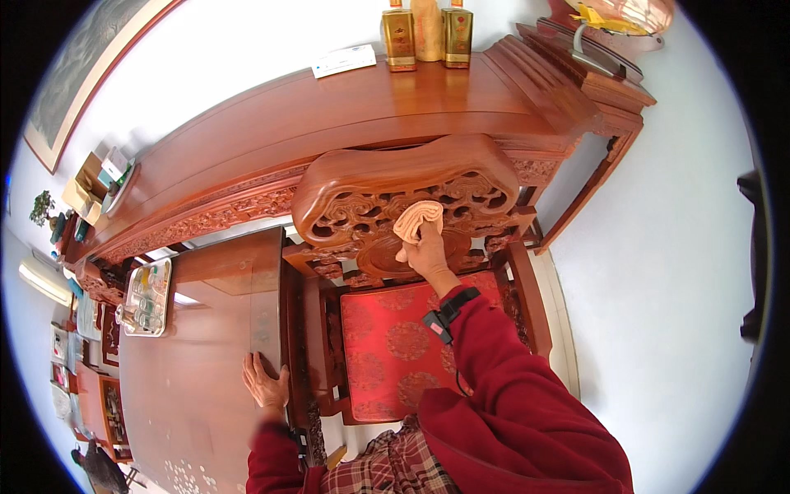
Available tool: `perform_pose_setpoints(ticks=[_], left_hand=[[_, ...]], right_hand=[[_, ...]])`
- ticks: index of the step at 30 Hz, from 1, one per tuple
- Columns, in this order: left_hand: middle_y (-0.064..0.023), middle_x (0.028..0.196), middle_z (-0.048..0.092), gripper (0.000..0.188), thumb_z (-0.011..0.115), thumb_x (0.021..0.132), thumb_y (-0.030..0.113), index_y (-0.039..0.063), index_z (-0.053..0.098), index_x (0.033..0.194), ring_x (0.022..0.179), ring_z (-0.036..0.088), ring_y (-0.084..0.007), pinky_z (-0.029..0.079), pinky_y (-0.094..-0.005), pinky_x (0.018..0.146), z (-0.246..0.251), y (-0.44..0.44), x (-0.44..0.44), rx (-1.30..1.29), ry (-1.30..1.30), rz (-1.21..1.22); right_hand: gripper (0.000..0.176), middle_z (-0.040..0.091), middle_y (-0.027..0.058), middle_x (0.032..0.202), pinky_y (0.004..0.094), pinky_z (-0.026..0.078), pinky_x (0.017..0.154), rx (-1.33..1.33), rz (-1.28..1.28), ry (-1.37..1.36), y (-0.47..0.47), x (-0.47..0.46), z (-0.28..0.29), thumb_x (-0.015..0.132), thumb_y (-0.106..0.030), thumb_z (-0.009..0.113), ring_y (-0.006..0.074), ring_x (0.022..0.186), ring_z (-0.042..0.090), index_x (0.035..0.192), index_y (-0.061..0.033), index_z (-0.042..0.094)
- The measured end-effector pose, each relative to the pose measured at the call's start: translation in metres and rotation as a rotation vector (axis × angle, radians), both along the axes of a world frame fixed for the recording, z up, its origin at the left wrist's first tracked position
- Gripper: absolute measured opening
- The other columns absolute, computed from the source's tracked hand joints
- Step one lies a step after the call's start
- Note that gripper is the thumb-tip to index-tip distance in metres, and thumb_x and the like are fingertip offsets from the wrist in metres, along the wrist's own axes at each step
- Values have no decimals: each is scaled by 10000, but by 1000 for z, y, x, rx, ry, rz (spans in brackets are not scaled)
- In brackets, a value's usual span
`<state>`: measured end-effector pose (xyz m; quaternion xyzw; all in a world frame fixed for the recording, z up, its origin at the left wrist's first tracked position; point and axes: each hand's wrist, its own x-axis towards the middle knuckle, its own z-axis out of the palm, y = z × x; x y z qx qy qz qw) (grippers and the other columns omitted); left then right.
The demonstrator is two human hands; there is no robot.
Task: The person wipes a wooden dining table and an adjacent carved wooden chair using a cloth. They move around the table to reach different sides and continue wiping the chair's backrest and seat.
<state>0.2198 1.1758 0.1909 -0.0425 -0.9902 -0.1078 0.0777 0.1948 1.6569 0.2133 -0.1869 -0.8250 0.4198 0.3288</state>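
Note:
A folded peach-coloured cloth [418, 220] is gripped in my right hand [426, 252], in front of the carved backrest [404, 167] of a dark wooden armchair. Whether the cloth touches the carving cannot be told for sure. Below that hand lies the chair's red patterned seat cushion [386, 346]. My left hand [266, 381] rests with spread fingers on the right edge of a glossy wooden table [203, 370], holding nothing.
Behind the chair runs a long wooden altar-style table [259, 136] bearing two gold bottles [400, 38], a white box [344, 60] and a yellow model aeroplane [608, 21] on a raised end. A tray [162, 309] of glasses stands on the left table.

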Motion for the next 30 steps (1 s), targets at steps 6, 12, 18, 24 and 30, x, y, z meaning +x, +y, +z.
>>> perform_pose_setpoints(ticks=[6, 12, 18, 24, 30], left_hand=[[-171, 1537, 359, 820, 763, 782, 323, 70, 387, 1465, 1432, 327, -349, 221, -475, 1201, -6, -3, -1, -3, 14, 2], [-180, 1535, 362, 819, 764, 784, 310, 66, 385, 1468, 1431, 328, -356, 227, -480, 1197, -7, -3, -1, -28, 42, -28], [-188, 1531, 367, 817, 752, 782, 310, 59, 386, 1468, 1430, 327, -366, 229, -490, 1192, -5, -3, -2, -25, 54, -29], [-185, 1524, 374, 797, 755, 783, 279, 56, 394, 1457, 1408, 348, -377, 247, -486, 1181, -5, -1, -1, -23, 50, -27], [-179, 1532, 367, 820, 760, 777, 309, 61, 388, 1463, 1424, 335, -364, 229, -488, 1192, -5, -3, -1, -23, 40, -27]], right_hand=[[525, 655, 210, 1142, 391, 538, 900, -634, -383, 129, 96, 91, -65, 882, -156, 670, 306, 1008, 657, 1324, 67, 496], [466, 610, 65, 1090, 339, 534, 822, -751, -436, 435, 203, 146, -59, 798, 25, 638, 204, 960, 622, 1249, -2, 523], [388, 644, 91, 1045, 343, 533, 772, -768, -356, 266, 200, 88, -49, 780, 21, 663, 215, 900, 641, 1159, 37, 578], [582, 583, 84, 1216, 341, 492, 903, -981, -340, 175, 104, 44, -62, 769, 2, 741, 229, 1054, 594, 1291, 15, 485], [559, 576, 79, 1173, 365, 493, 897, -1187, 74, 180, 34, 20, -49, 750, -1, 746, 218, 1033, 584, 1245, 7, 486]])
